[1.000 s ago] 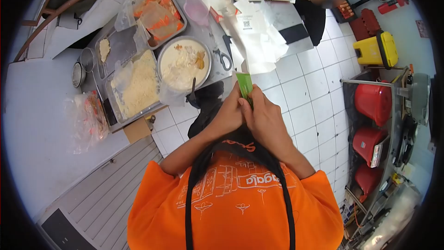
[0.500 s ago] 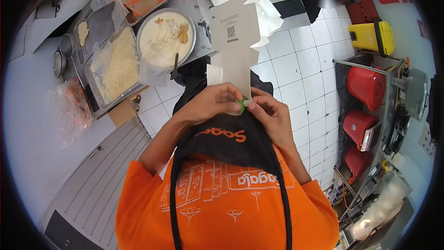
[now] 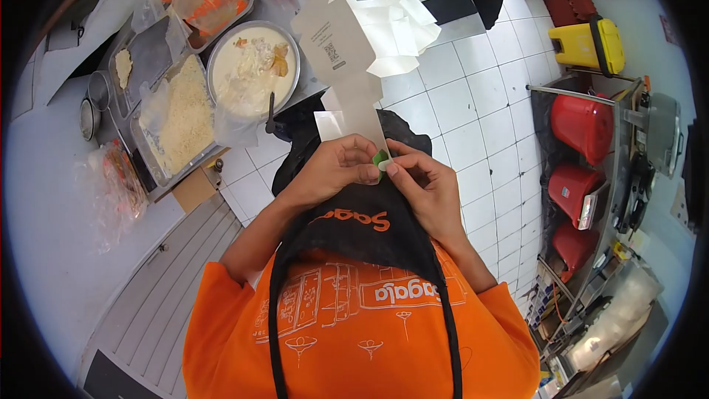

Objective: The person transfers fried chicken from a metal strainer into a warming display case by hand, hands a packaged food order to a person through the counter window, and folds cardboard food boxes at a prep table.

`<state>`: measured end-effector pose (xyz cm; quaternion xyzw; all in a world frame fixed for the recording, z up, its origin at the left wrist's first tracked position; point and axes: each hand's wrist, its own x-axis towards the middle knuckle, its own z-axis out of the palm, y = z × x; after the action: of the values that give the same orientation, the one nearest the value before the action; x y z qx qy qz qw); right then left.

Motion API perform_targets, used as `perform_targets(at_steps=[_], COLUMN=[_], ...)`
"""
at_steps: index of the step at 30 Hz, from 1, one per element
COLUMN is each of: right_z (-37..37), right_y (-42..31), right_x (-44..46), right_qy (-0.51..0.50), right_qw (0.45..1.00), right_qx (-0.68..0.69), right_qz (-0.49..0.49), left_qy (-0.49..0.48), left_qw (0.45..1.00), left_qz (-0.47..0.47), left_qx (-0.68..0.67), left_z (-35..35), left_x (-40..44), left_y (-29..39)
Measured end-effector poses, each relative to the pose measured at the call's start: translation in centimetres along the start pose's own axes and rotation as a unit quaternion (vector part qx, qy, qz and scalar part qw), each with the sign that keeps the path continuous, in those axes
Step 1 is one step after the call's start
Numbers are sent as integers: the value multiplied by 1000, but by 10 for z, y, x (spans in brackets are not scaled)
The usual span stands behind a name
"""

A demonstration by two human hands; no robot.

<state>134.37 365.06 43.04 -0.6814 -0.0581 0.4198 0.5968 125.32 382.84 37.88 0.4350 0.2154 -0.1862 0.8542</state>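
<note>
My left hand [image 3: 334, 168] and my right hand [image 3: 424, 181] meet in front of my apron, fingers pinched at the near end of a partly folded white cardboard box [image 3: 332, 48]. The box stretches away from me, tilted a little left, with a printed QR code on its far panel. A small green part [image 3: 380, 157] shows between my fingertips; whether it belongs to the box is not clear. A side flap [image 3: 330, 124] of the box stands out to the left, beside my left hand.
On the counter at left are a bowl of pale batter [image 3: 253, 70], a tray of crumbs [image 3: 185, 122] and a tray with orange bags [image 3: 210, 4]. More flat boxes [image 3: 399, 22] lie at the back. Red bins [image 3: 581, 129] and a yellow container [image 3: 583, 44] stand at right.
The far end of the box has swung left, and my hands have shifted slightly. The person at the top right is now less in view. My fingers still pinch the box's near end.
</note>
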Motion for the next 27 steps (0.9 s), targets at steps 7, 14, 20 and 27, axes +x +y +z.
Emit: perform_targets(at_steps=[7, 14, 20, 27], right_z=[0, 0, 4, 26], right_y=[-3, 23, 57, 65], right_x=[-13, -30, -59, -106], right_qy=[-12, 107, 270, 324], right_qw=[994, 980, 947, 922], right_qx=[-51, -91, -77, 1], right_qz=[-97, -141, -158, -211], left_qy=[45, -15, -127, -285], left_qw=[998, 976, 958, 929], left_qz=[-15, -44, -86, -92], left_qx=[45, 212, 241, 217], left_z=[9, -12, -3, -9], left_x=[-2, 15, 48, 76], left_y=[4, -18, -23, -32])
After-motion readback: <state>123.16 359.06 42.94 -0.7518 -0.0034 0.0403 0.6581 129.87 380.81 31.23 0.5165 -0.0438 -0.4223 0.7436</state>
